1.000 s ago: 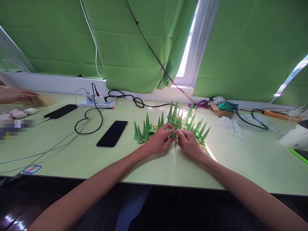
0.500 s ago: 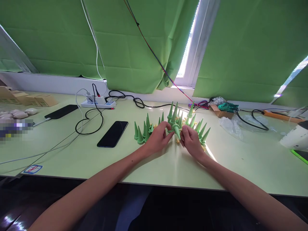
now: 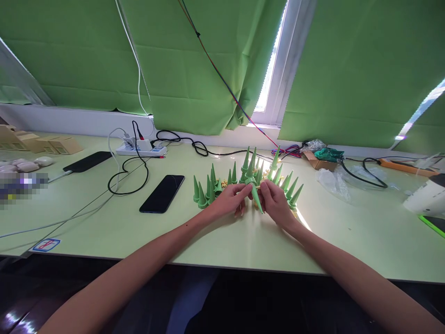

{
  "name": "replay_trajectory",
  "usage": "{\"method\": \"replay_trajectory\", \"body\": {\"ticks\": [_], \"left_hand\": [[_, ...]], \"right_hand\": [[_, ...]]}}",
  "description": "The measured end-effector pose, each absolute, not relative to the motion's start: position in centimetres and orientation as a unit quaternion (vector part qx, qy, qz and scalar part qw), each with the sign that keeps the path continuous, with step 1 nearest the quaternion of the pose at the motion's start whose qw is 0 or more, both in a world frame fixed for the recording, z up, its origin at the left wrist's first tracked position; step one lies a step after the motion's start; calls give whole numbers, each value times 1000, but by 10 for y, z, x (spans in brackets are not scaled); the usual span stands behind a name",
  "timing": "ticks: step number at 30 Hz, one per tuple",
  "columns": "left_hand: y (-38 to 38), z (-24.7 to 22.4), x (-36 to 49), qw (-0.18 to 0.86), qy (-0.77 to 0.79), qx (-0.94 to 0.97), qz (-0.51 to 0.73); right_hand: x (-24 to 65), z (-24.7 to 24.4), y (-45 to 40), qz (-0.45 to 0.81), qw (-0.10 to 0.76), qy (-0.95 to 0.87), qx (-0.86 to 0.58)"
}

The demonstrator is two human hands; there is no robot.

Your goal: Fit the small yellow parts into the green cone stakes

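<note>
A green pointed cone is tilted, its tip down and toward me, above the table. My left hand is closed, thumb and forefinger pinching the cone near its wide base. Just right of it, my right hand is closed with its fingertips pressed together beside the cone's base. A small yellowish bit shows at those fingertips, too small to name. Several more green cones stand upright left of my hands, and others lean on the right. Small yellow pieces lie among them, partly hidden.
A black phone lies left of the cones. Behind it are a white power strip and looping black cables. Crumpled clear plastic and a small cardboard box sit at the back right. The table's front edge runs below my forearms.
The cone in my hands has tipped, its point now lower and further right. My left fingers have shifted from around it to a pinch at its base. My right hand has barely moved.
</note>
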State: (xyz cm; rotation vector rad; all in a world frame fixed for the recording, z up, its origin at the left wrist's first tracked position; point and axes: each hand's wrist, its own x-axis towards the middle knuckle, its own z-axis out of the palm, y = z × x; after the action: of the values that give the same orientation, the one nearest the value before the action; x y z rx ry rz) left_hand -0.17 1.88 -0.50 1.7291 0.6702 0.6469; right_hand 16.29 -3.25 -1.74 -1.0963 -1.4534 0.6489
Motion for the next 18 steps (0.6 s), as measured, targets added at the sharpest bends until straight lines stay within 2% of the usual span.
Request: {"method": "replay_trajectory", "body": {"ticks": [12, 18], "left_hand": [[14, 1, -5, 458, 305, 774, 311], [14, -2, -3, 350, 284, 809, 377]], "right_hand": [[166, -23, -30, 308, 564, -625, -444], [165, -22, -30, 317, 554, -625, -451]]}}
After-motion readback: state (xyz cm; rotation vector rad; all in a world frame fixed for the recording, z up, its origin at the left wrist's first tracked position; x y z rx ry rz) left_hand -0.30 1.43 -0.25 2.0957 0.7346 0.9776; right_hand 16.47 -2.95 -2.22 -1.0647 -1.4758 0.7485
